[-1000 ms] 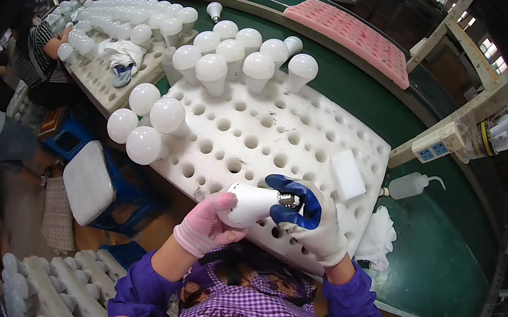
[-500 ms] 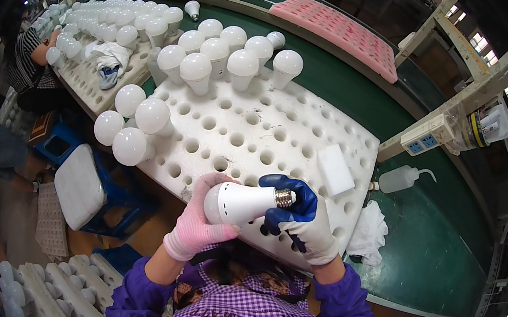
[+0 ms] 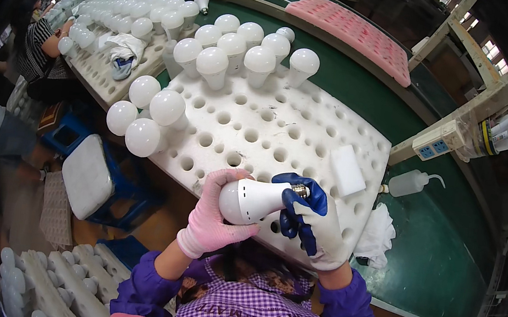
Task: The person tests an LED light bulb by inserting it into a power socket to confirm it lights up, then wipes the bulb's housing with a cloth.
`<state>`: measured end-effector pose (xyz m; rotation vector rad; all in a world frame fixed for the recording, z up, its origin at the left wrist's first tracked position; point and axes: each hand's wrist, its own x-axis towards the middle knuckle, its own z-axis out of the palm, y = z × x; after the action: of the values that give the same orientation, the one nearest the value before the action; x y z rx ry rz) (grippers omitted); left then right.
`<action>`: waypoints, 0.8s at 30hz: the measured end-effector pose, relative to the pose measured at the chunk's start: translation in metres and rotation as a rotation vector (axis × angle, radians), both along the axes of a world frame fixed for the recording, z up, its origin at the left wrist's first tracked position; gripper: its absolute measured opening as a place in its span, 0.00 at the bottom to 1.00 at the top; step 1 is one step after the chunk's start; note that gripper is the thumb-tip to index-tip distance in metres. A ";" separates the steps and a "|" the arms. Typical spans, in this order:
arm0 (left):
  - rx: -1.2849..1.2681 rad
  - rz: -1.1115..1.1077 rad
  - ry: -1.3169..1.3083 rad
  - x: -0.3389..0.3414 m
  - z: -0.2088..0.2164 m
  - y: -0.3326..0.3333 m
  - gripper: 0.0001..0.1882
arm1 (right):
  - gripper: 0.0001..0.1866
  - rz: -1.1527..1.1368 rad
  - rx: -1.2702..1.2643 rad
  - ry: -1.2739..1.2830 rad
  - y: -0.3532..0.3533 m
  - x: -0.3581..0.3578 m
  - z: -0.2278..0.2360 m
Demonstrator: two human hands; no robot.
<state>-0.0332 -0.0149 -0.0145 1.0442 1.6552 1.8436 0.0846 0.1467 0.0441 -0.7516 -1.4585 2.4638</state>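
Note:
A white light bulb [image 3: 259, 201] lies sideways between my hands, its round dome to the left and its metal screw cap to the right. My left hand [image 3: 214, 217], in a pink knitted glove, grips the dome end with thumb and fingers. Wrapped around the neck by the screw cap is my right hand [image 3: 316, 223], in a white glove with blue coated fingers. Beneath them is a white foam tray [image 3: 243, 116] with rows of round holes. Several bulbs [image 3: 259, 64] stand dome-up along its far edge, and more bulbs [image 3: 166, 107] cluster at its left corner.
A white foam block [image 3: 347, 170] rests on the tray's right side. Beside it are a squeeze bottle [image 3: 408, 183] and a white cloth [image 3: 376, 235]. A post carries a power socket [image 3: 436, 147]. Pink foam trays [image 3: 351, 34] lie behind. A stool [image 3: 88, 177] and a co-worker [image 3: 42, 47] are left.
The surroundings have shifted slightly right in the view. My right fingers have moved from around the screw cap further onto the bulb's neck. My left hand still holds the dome end.

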 end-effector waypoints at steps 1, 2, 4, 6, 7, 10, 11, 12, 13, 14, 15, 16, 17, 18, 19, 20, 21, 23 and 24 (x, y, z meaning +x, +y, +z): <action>-0.002 0.003 0.000 0.000 0.000 -0.001 0.44 | 0.14 -0.015 0.013 -0.014 -0.001 -0.001 0.001; -0.021 0.009 -0.004 0.000 -0.001 -0.002 0.44 | 0.14 -0.013 0.012 -0.014 -0.001 -0.001 -0.001; -0.039 0.013 -0.011 0.000 -0.002 -0.002 0.44 | 0.18 0.063 0.046 0.023 0.003 0.001 -0.006; 0.039 -0.014 -0.164 0.001 -0.002 -0.004 0.44 | 0.21 0.052 0.141 0.073 -0.005 0.000 -0.010; 0.040 -0.017 -0.165 0.001 -0.001 -0.003 0.44 | 0.24 0.043 0.236 0.126 -0.008 -0.001 -0.011; 0.085 -0.052 -0.290 0.002 0.000 0.000 0.45 | 0.29 -0.001 0.284 0.092 -0.014 0.000 -0.009; 0.063 -0.072 -0.320 0.002 0.000 0.001 0.45 | 0.28 -0.053 0.395 0.131 -0.017 -0.001 -0.009; 0.040 -0.090 -0.350 0.002 0.000 0.002 0.46 | 0.28 -0.053 0.392 0.132 -0.020 -0.003 -0.009; 0.037 -0.090 -0.349 0.002 -0.001 0.003 0.46 | 0.25 -0.106 0.409 0.088 -0.023 -0.004 -0.009; 0.040 -0.080 -0.309 0.002 -0.003 0.005 0.46 | 0.22 -0.159 0.425 0.045 -0.025 -0.004 -0.008; 0.041 -0.068 -0.271 0.003 -0.005 0.006 0.45 | 0.22 -0.159 0.420 0.045 -0.024 -0.005 -0.009; 0.036 -0.067 -0.270 0.004 -0.006 0.006 0.45 | 0.17 -0.202 0.470 0.012 -0.023 -0.007 -0.010; 0.017 -0.038 -0.248 0.006 -0.007 0.006 0.45 | 0.12 -0.244 0.519 -0.020 -0.021 -0.010 -0.010; 0.000 -0.014 -0.226 0.006 -0.008 0.008 0.45 | 0.09 -0.259 0.537 -0.045 -0.017 -0.013 -0.010; -0.003 -0.015 -0.225 0.008 -0.007 0.009 0.45 | 0.09 -0.261 0.534 -0.045 -0.013 -0.014 -0.009; -0.007 -0.001 -0.243 0.009 -0.006 0.009 0.45 | 0.09 -0.241 0.502 -0.079 -0.010 -0.014 -0.008; -0.008 0.013 -0.262 0.011 -0.006 0.010 0.44 | 0.09 -0.221 0.471 -0.114 -0.007 -0.014 -0.007; -0.051 0.022 -0.277 0.012 -0.004 0.009 0.44 | 0.10 -0.192 0.309 -0.114 -0.004 -0.014 -0.010; -0.092 0.031 -0.293 0.012 -0.003 0.010 0.44 | 0.10 -0.207 0.346 -0.103 -0.002 -0.015 -0.018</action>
<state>-0.0208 -0.0052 -0.0174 0.6768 1.5709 1.8211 0.0693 0.1451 0.0266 -0.9112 -1.6875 1.9780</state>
